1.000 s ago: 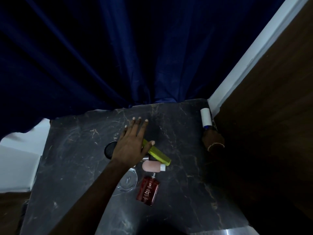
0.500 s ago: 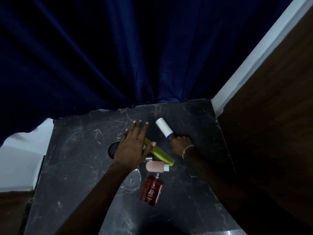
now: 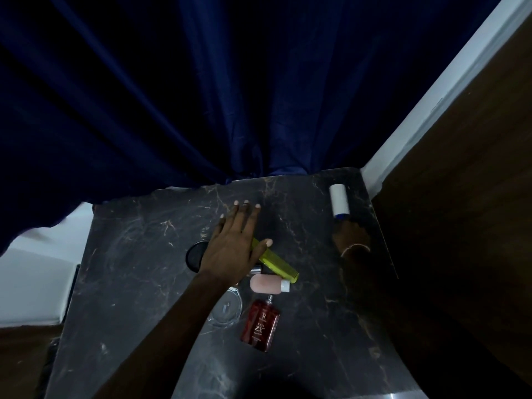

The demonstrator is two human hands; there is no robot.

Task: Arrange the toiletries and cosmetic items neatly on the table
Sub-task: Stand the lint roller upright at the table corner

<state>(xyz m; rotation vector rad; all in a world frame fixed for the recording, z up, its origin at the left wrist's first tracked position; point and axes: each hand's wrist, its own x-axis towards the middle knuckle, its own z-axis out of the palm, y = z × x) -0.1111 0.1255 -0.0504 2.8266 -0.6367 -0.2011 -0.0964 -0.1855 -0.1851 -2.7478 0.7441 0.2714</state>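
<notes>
At table [image 3: 138,283] far right corner: right hand [image 3: 352,240] gripped white bottle [image 3: 339,200] | centre: left hand [image 3: 230,249] spread flat on clutter | risk: bottle slips off edge, comb [image 3: 277,262] knocked

Left hand [image 3: 230,249] lies flat over yellow-green tube [image 3: 276,262]; right hand [image 3: 349,236] grips white bottle [image 3: 339,200].

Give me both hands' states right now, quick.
Left hand: open, spread flat over the yellow-green tube.
Right hand: closed on the white roll-on bottle.
</notes>
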